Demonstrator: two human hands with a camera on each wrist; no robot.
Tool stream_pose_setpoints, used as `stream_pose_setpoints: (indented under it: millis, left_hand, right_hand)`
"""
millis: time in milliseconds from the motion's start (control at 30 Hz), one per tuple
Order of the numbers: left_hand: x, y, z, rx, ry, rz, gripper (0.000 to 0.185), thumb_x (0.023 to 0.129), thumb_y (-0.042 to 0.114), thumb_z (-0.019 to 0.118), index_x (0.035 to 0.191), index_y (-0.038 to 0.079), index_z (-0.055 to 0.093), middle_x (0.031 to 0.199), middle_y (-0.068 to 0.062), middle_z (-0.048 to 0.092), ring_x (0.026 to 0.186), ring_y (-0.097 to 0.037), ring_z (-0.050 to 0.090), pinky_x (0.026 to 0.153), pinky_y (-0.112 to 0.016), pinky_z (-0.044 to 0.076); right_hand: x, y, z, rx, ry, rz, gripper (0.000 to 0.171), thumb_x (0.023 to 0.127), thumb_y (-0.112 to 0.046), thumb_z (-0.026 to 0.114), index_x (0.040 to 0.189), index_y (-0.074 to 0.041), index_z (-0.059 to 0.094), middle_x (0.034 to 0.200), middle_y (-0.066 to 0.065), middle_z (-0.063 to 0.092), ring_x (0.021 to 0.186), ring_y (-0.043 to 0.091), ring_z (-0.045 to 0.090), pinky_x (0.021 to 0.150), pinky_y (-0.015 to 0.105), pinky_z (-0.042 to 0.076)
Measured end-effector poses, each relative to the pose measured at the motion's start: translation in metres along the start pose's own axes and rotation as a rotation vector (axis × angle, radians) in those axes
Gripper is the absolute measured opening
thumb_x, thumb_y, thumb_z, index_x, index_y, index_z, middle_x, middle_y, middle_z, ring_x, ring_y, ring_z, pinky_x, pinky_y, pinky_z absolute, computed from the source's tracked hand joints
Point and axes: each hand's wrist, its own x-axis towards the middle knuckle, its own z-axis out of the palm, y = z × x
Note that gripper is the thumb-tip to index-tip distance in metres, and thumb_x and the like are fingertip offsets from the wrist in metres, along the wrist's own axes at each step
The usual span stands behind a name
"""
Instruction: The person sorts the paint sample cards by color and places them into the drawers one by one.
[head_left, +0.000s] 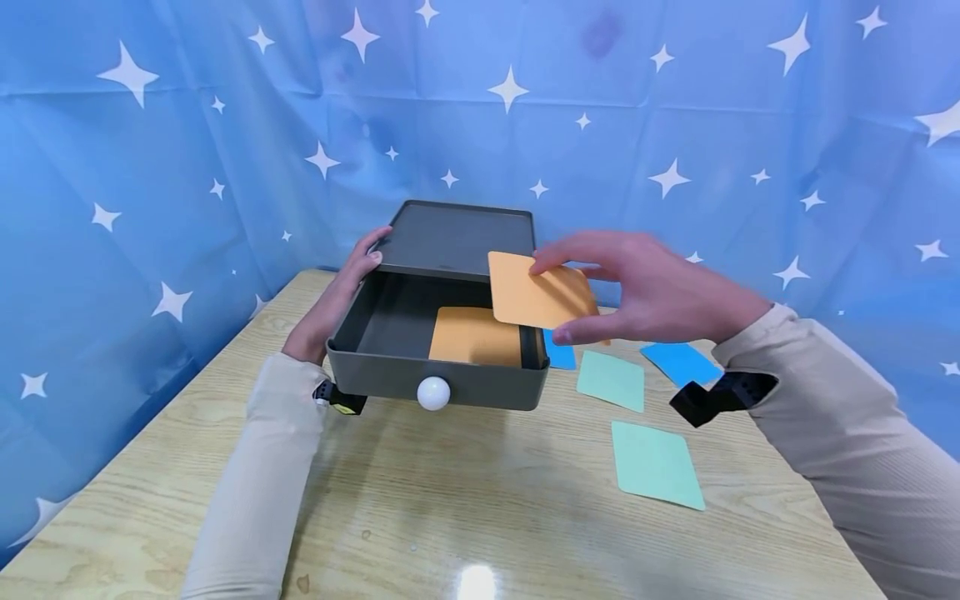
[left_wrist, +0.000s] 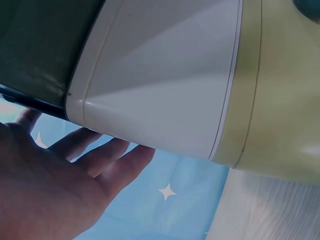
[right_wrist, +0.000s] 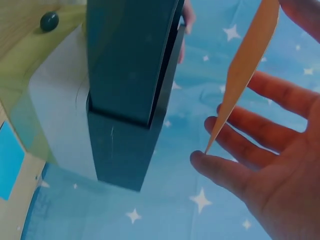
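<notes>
Head view showed the left hand (head_left: 341, 292), fingers straight, steadying a matte grey box (head_left: 450, 242) with its drawer (head_left: 438, 383) open on the woodgrain bench (head_left: 465, 500); the right hand (head_left: 637, 292) pinched a thin rounded orange card (head_left: 536, 292) above it.

Orange card (head_left: 538, 293) tilted above open grey drawer (head_left: 438, 346) w/ 2nd orange card (head_left: 474, 337) inside.

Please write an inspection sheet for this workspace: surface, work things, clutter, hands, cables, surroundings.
Surface: wooden table, glossy.
Work things: dark drawer box, drawer pulled open, one orange card inside; second orange card held above it.
Clutter: two green cards, two blue cards on the table.
Hands: left hand rests on the box side; right hand pinches the card.
Cables: nothing seen.
Surroundings: blue star cloth.
</notes>
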Motion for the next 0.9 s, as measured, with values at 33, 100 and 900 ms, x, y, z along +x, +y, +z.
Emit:
stream_pose_setpoints:
  millis: [33,100,900]
  left_hand:
    - [0.000,0.000,0.000,-0.001,-0.001,0.003,0.057,0.106,0.047,0.026,0.160,0.040,0.011,0.169,0.002,0.002,0.150,-0.035,0.015,0.117,-0.069,0.020]
    - [0.000,0.001,0.001,-0.007,-0.003,0.004,0.057,0.106,0.046,0.026,0.160,0.039,0.010,0.169,0.001,0.002,0.149,-0.036,0.015,0.117,-0.069,0.020]
    - [-0.001,0.001,0.003,-0.076,-0.023,-0.011,0.059,0.105,0.045,0.025,0.161,0.037,0.006,0.168,-0.004,0.002,0.145,-0.038,0.022,0.115,-0.062,0.027]
  right_hand:
    - [0.002,-0.002,0.001,0.005,-0.003,-0.004,0.052,0.083,-0.036,0.083,0.130,-0.030,0.061,0.139,-0.009,0.059,0.133,0.015,0.050,0.108,0.053,0.047]
    - [0.007,-0.005,0.005,0.024,-0.013,-0.011,0.052,0.082,-0.036,0.083,0.129,-0.030,0.062,0.140,-0.009,0.058,0.134,0.014,0.049,0.109,0.053,0.047]
    - [0.042,-0.018,0.039,0.008,-0.170,-0.027,0.055,0.088,-0.045,0.074,0.137,-0.026,0.058,0.134,-0.008,0.061,0.117,0.013,0.058,0.102,0.039,0.047]
